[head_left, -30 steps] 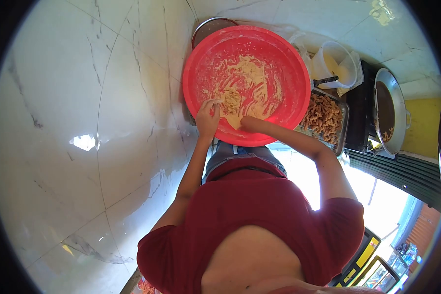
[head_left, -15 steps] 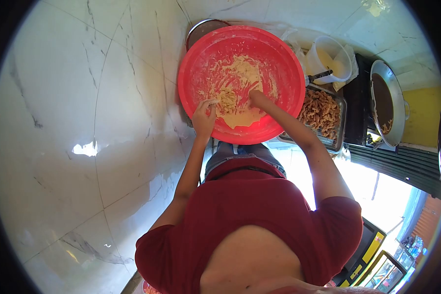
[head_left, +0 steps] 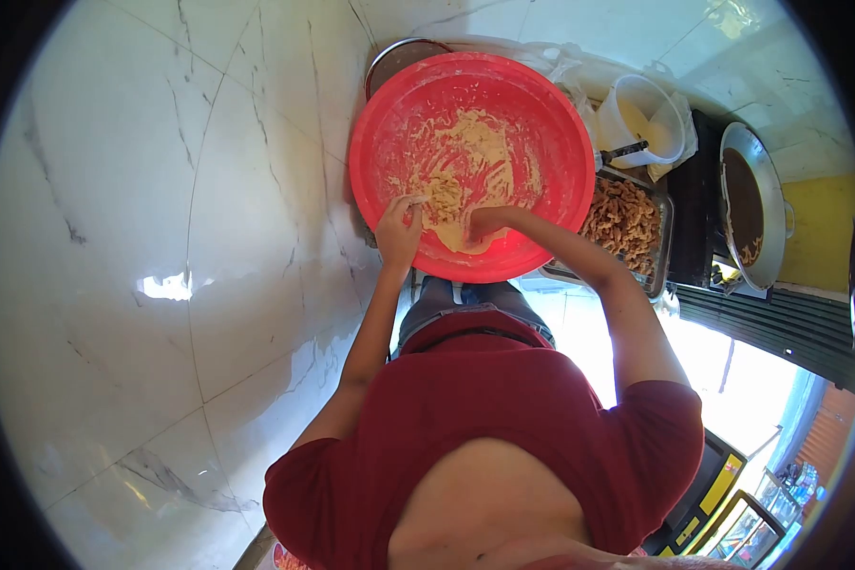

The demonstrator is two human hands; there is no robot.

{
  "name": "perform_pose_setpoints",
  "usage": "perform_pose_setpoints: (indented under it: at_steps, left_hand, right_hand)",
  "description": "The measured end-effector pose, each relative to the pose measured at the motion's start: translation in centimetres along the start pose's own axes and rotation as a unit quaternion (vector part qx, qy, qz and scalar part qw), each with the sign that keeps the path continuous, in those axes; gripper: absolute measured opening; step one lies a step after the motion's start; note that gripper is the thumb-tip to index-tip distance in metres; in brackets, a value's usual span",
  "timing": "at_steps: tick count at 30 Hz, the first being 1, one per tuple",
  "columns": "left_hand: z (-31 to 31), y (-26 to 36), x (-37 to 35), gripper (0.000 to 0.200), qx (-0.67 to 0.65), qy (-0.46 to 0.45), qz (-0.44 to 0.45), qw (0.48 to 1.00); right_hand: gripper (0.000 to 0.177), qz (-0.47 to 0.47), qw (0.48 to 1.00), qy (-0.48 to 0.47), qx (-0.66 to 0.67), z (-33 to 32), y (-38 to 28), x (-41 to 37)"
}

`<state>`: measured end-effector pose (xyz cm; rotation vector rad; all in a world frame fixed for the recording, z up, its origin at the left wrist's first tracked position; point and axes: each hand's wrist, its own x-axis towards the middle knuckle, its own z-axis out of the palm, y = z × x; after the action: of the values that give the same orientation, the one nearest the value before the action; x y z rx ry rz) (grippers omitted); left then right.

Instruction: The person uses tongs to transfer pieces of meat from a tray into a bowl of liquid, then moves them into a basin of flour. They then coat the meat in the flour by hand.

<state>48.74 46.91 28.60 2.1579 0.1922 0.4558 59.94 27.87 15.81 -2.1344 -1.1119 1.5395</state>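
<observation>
A wide red plastic basin (head_left: 565, 133) is in front of me, its inside smeared with pale flour (head_left: 480, 142). A lumpy, flour-coated clump (head_left: 444, 197) lies in the lower middle of the basin. My left hand (head_left: 401, 226) is over the basin's near left rim, its whitened fingertips drawn together beside the clump; whatever is between them is too small to make out. My right hand (head_left: 487, 221) reaches down into the loose flour to the right of the clump. Its fingers point down and are mostly hidden.
Right of the basin, a glass tray (head_left: 665, 237) holds brown fried pieces (head_left: 622, 223). Behind it stands a white plastic tub (head_left: 670, 119), with a black handle (head_left: 625, 150) nearby. Farther right is a wide metal pan (head_left: 777, 218) of dark oil. A marbled tile wall (head_left: 256, 190) is close on the left.
My right hand has moved nearer to me and down into the flour at the basin's near side, its wrist now bent. My left hand has stayed almost in place beside the clump.
</observation>
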Motion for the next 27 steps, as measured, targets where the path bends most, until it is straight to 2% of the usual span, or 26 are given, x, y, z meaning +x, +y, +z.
perform_pose_setpoints:
  at_steps: [2,5,8,10,12,15,18,20,21,24,27]
  left_hand:
    - [0.0,-0.1,0.0,0.015,-0.001,0.002,0.000,1.000]
    - [0.1,0.0,-0.1,0.015,-0.001,0.000,-0.005,1.000]
    - [0.0,0.0,0.0,0.015,-0.001,-0.002,-0.009,1.000]
    - [0.0,0.0,-0.1,0.015,0.002,-0.001,-0.007,1.000]
    - [-0.1,0.2,0.0,0.016,-0.001,-0.003,-0.003,1.000]
    - [-0.1,0.4,0.0,0.016,-0.001,-0.006,-0.003,1.000]
    - [-0.2,0.5,0.0,0.016,0.002,-0.009,-0.009,1.000]
    - [-0.2,0.3,0.0,0.016,0.005,-0.006,-0.008,1.000]
    - [-0.2,0.3,0.0,0.016,0.006,-0.005,-0.003,1.000]
    - [-0.2,0.4,0.2,0.015,0.000,-0.003,-0.005,1.000]
    - [-0.2,0.4,0.0,0.015,0.002,-0.005,-0.007,1.000]
  right_hand:
    - [0.029,-0.069,0.997,-0.031,0.001,-1.0,-0.8,-3.0]
    - [0.027,-0.061,0.996,-0.056,0.044,-1.2,0.9,-3.5]
    - [0.025,-0.071,0.997,0.024,0.029,-3.9,4.2,-3.6]
    - [0.020,-0.053,0.979,0.147,0.134,-5.4,7.9,-3.6]
    - [0.018,0.017,0.964,0.265,0.009,-8.0,9.7,-4.1]
    - [0.017,0.067,0.915,0.328,0.223,-9.2,10.7,-4.6]
    - [0.013,0.067,0.836,0.537,0.090,-8.5,11.3,-3.5]
    - [0.014,0.077,0.803,0.587,0.068,-7.8,14.4,-1.3]
    - [0.016,0.083,0.786,0.610,0.058,-7.9,13.9,-1.4]
    - [0.022,0.047,0.748,0.662,-0.017,-7.6,12.2,-2.1]
    - [0.022,-0.033,0.820,0.568,0.062,-6.9,15.5,0.6]
